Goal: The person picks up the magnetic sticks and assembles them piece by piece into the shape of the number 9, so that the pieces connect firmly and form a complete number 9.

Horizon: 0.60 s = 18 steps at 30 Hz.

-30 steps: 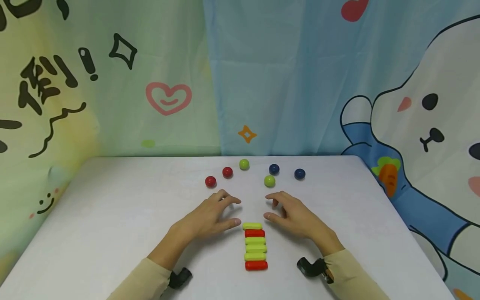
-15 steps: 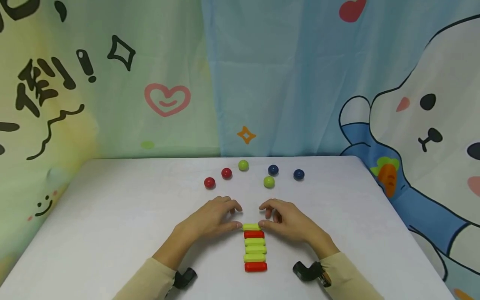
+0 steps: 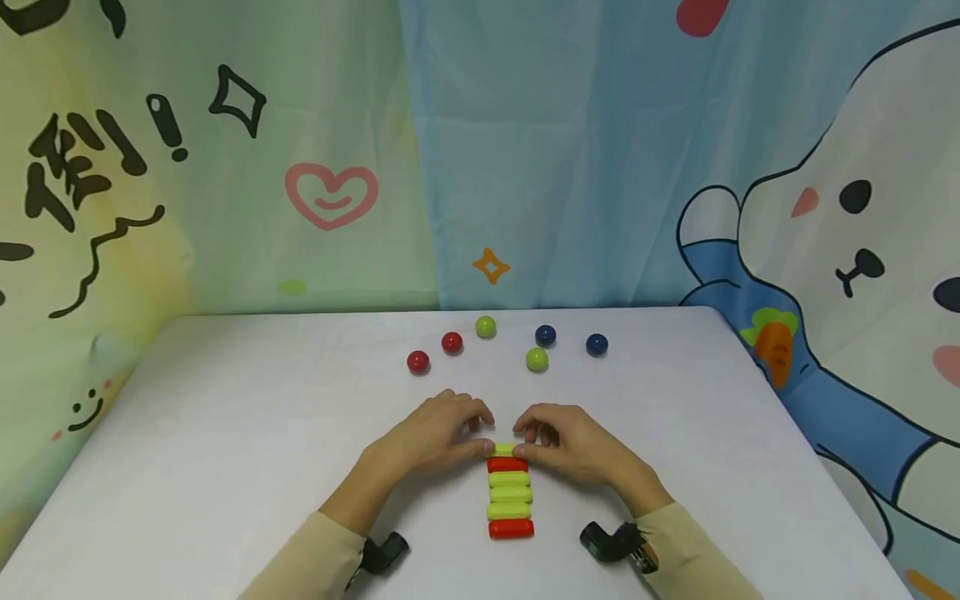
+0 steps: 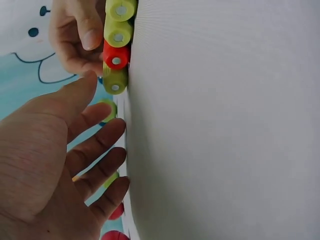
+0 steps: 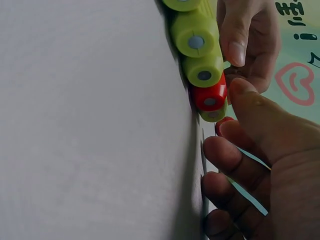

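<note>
Short rods with round grey ends lie side by side in a column on the white table. The farthest is a yellow-green rod (image 3: 503,449); a red rod (image 3: 507,465) comes after it, then several yellow-green rods (image 3: 510,494), and another red rod (image 3: 512,529) is nearest. My left hand (image 3: 441,433) has its thumb at the left end of the farthest rod, the other fingers loosely bent beyond it. Opposite, the right hand (image 3: 576,440) has its thumb at that rod's right end. In the right wrist view, the right thumb (image 5: 245,90) is over the farthest rods, its fingers loosely curved.
Beyond the hands lie two red balls (image 3: 418,362), two green balls (image 3: 537,359) and two dark blue balls (image 3: 597,344). A printed curtain (image 3: 525,167) hangs behind the table (image 3: 225,433). Black wrist cameras (image 3: 385,553) sit at both sleeves.
Both hands have moved inward towards each other, and their thumbs have come to the two ends of the farthest yellow-green rod. The rods and balls keep their arrangement.
</note>
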### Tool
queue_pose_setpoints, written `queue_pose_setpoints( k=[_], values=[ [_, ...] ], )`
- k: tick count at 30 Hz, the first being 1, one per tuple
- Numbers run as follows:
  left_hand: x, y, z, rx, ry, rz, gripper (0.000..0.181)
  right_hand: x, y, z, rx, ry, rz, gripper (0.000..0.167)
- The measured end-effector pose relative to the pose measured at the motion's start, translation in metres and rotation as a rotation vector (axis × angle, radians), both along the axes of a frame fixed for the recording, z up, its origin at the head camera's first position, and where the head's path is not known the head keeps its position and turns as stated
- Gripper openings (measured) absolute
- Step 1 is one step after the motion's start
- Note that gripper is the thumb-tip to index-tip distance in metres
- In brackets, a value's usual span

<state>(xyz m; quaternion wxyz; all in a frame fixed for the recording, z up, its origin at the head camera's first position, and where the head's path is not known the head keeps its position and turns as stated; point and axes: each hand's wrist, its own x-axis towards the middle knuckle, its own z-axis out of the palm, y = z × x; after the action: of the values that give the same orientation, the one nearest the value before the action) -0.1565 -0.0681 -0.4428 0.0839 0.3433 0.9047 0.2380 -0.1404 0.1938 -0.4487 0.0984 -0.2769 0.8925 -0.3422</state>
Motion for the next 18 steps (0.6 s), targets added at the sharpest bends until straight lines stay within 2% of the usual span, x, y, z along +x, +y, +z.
queue_pose_setpoints(
  k=[18],
  values=[
    [0.0042,0.006,-0.0015,0.002,0.014,0.01,0.012,0.0021,-0.0014,-0.0033,0.007,0.016,-0.001,0.009]
  ],
)
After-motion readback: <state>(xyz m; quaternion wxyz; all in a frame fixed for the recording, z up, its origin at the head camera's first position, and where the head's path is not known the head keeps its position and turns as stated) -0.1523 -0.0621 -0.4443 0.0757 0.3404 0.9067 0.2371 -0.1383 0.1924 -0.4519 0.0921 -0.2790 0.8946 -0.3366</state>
